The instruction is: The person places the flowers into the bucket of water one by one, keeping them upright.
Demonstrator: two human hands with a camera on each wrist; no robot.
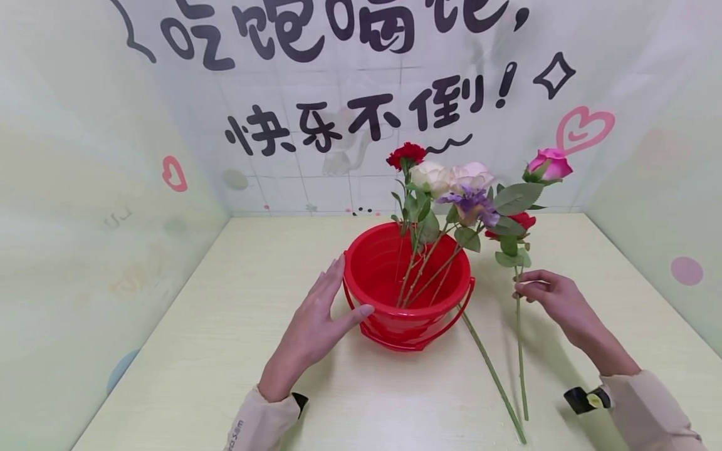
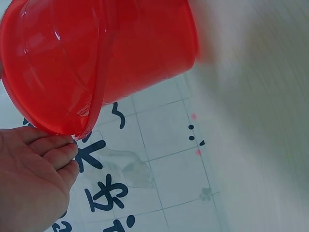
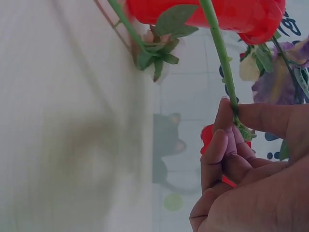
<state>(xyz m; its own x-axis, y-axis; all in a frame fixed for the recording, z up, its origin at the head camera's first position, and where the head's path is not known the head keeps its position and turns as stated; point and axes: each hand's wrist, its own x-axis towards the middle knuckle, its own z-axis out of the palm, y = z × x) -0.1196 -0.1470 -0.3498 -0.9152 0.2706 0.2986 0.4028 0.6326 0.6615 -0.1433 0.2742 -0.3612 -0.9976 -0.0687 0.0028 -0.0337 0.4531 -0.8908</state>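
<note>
while the right hand (image 1: 555, 304) pinches its stem (image 1: 521, 357), the red flower (image 1: 526, 220) is just right of the red bucket (image 1: 395, 327), long axis running away, bloom farthest; the left hand (image 1: 316, 319), thumb spread from straight fingers, touches the bucket's left side.

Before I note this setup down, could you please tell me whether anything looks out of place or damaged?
One thing: a loose green stem lies on the table beside the red bucket, while other flowers lean inside it, so it looks left out. Nothing appears spilled or damaged.
</note>
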